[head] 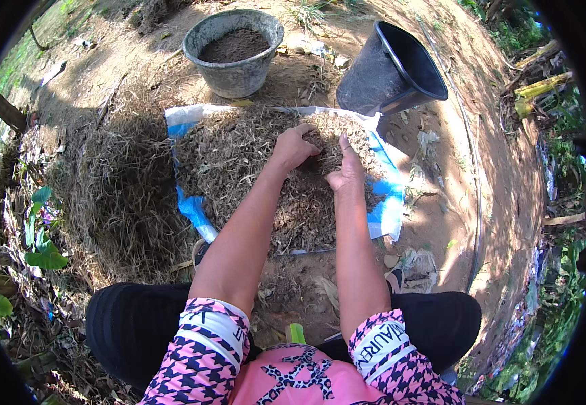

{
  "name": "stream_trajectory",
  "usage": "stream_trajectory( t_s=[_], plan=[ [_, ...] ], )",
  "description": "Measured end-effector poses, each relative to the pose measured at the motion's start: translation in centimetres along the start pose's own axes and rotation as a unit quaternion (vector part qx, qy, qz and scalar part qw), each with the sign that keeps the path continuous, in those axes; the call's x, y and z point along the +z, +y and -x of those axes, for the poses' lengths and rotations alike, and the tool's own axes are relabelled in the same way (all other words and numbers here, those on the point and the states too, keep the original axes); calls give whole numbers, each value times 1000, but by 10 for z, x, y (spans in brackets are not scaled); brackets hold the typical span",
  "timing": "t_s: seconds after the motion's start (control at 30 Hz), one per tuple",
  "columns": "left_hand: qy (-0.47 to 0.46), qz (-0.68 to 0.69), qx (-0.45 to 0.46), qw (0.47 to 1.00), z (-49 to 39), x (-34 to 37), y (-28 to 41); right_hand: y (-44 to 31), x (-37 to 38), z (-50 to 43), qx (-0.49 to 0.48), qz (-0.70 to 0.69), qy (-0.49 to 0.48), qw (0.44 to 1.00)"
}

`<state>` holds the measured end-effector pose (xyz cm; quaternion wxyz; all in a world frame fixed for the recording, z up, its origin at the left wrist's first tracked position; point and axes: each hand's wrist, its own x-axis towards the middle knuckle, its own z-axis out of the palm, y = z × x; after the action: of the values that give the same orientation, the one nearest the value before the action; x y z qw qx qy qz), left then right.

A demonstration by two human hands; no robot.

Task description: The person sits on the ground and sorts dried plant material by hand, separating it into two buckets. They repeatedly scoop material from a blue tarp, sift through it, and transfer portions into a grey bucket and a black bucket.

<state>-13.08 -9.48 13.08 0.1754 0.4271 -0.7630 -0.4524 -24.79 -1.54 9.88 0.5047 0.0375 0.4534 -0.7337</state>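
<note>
A heap of dry grass clippings mixed with brown soil point(237, 152) lies on a white and blue plastic sheet point(388, 190) in front of me. My left hand point(295, 147) touches the top of the heap, its thumb and fingers spread. Just right of it, my right hand point(348, 167) is turned edge-on with one digit pointing away from me. Its other fingers are hidden, so any grip there cannot be made out. Between the hands is a shaded hollow of darker material.
Beyond the sheet stands a weathered grey pot point(234, 76) with dark soil inside. A black plastic bucket point(374, 76) leans over to its right, mouth facing right. Dry grass point(125, 202) is piled at the left. A thin hose or pipe point(470, 136) runs along the right.
</note>
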Motion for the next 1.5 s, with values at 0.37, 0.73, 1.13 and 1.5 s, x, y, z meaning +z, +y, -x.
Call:
stream_trajectory(
  t_s=[0.37,0.73,1.13,1.5],
  plan=[
    [74,-97,-25,992,15,-9,4,-27,2,34,-106,415,26,903],
    [43,-296,71,952,60,32,21,-9,-33,23,-239,578,-37,779],
    [-100,-440,227,863,90,68,-30,2,-127,43,-149,481,64,862],
    [-223,-532,274,770,112,135,-73,14,-200,59,-14,316,165,934]
  ],
)
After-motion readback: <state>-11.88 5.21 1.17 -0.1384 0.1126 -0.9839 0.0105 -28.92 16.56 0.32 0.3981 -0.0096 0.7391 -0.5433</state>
